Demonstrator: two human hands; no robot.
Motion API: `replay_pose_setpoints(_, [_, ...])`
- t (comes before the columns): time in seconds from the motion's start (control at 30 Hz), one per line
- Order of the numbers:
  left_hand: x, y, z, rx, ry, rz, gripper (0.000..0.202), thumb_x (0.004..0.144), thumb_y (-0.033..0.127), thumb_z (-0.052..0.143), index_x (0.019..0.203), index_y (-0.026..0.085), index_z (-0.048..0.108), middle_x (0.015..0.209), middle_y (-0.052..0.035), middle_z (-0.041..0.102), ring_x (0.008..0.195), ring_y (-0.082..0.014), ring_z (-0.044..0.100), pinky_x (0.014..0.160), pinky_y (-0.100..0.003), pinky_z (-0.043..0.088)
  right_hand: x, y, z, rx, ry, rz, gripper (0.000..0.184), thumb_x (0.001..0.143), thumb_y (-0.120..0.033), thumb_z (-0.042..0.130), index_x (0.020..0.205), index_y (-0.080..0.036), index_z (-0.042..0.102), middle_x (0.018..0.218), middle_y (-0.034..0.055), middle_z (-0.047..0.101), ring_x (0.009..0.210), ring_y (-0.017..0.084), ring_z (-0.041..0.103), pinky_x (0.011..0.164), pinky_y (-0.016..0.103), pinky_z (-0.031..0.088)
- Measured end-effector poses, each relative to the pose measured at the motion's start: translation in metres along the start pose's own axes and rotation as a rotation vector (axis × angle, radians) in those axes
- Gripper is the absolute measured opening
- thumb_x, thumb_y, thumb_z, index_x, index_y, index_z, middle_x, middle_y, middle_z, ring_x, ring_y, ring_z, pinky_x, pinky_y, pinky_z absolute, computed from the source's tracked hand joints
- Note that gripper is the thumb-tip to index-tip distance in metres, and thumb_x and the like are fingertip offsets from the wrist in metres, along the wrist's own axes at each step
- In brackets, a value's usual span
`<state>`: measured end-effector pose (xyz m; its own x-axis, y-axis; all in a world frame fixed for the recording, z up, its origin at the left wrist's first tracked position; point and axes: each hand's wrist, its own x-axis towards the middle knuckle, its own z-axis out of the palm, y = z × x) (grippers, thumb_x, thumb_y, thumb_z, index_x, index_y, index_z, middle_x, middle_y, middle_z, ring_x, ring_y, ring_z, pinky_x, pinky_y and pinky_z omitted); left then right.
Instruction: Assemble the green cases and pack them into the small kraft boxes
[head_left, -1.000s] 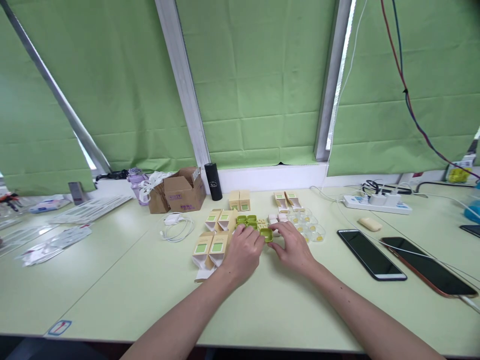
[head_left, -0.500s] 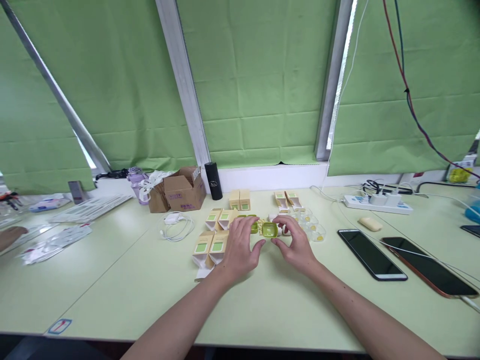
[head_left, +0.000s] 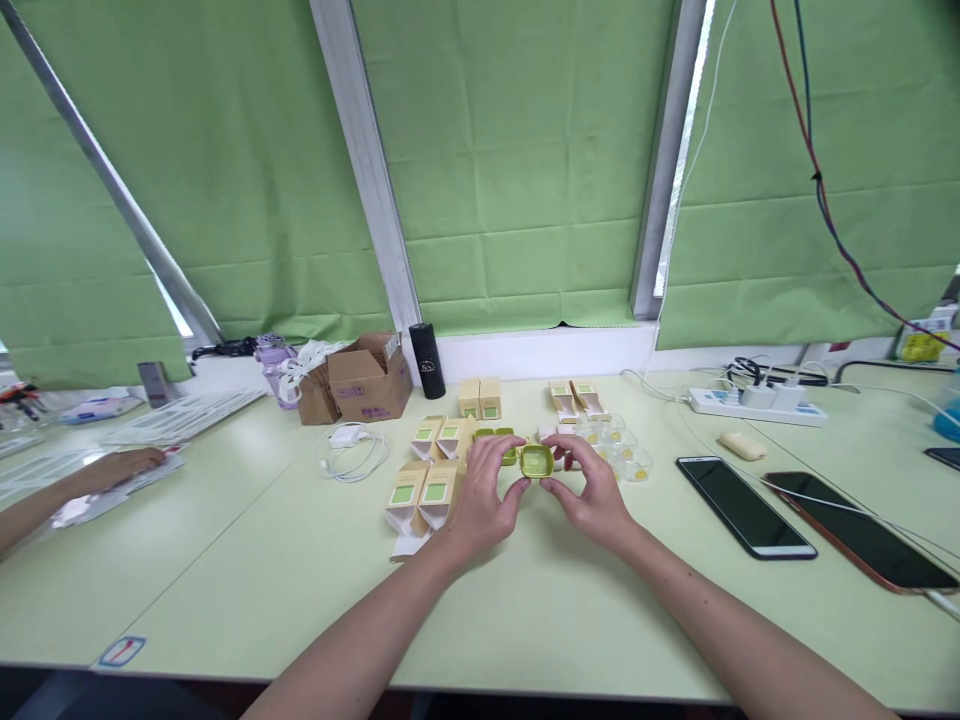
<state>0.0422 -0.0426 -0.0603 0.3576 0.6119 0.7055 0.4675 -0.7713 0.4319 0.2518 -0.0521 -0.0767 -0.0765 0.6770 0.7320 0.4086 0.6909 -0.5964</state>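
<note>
Both my hands hold a small green square case (head_left: 536,461) just above the table. My left hand (head_left: 484,500) pinches its left side and my right hand (head_left: 596,495) pinches its right side. Behind it lie more green cases (head_left: 496,436) and several clear plastic trays with yellow dots (head_left: 622,450). Small tan cartons with green labels (head_left: 420,492) lie to the left of my left hand, and two more cartons (head_left: 480,398) stand further back.
A brown cardboard box (head_left: 367,380), a black cylinder (head_left: 427,362) and a white cable (head_left: 352,455) lie at the back left. Two phones (head_left: 742,505) and a power strip (head_left: 750,402) are on the right. Another person's hand (head_left: 120,465) rests on plastic packets at far left.
My hands lifted one green case off the table and turned its open side up. Another person's hand has reached in from the left onto the packets.
</note>
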Motion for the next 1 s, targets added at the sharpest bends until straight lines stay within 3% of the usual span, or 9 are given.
replay_pose_setpoints(0.2, [-0.0008, -0.0002, -0.0008, -0.004, 0.003, 0.018, 0.049, 0.097, 0.017, 0.066, 0.143, 0.029, 0.053, 0.135, -0.0101, 0.065, 0.13, -0.0306, 0.056, 0.112, -0.052, 0.048, 0.0, -0.001, 0.0011, 0.031, 0.01, 0.023, 0.038, 0.096, -0.032, 0.068, 0.133, -0.027, 0.06, 0.117, 0.0087, 0.073, 0.093, 0.024, 0.067, 0.079, 0.039, 0.056])
replay_pose_setpoints(0.73, [0.002, -0.0048, 0.0022, 0.065, 0.049, -0.034, 0.028, 0.104, 0.032, 0.062, 0.132, 0.027, 0.063, 0.121, -0.01, 0.072, 0.118, -0.0296, 0.063, 0.101, -0.048, 0.052, 0.0001, -0.0022, 0.0, 0.078, -0.032, 0.058, 0.036, 0.105, -0.04, 0.059, 0.138, -0.027, 0.054, 0.11, 0.0069, 0.074, 0.087, 0.021, 0.068, 0.078, 0.037, 0.056])
replay_pose_setpoints(1.0, [0.0037, -0.0034, 0.001, 0.027, 0.068, -0.087, 0.022, 0.103, 0.037, 0.063, 0.12, 0.024, 0.067, 0.114, -0.0101, 0.072, 0.11, -0.0283, 0.065, 0.096, -0.046, 0.054, -0.0016, -0.0012, -0.0004, 0.039, -0.055, 0.044, 0.05, 0.098, -0.035, 0.066, 0.145, -0.029, 0.049, 0.1, 0.0038, 0.071, 0.086, 0.023, 0.066, 0.076, 0.037, 0.055])
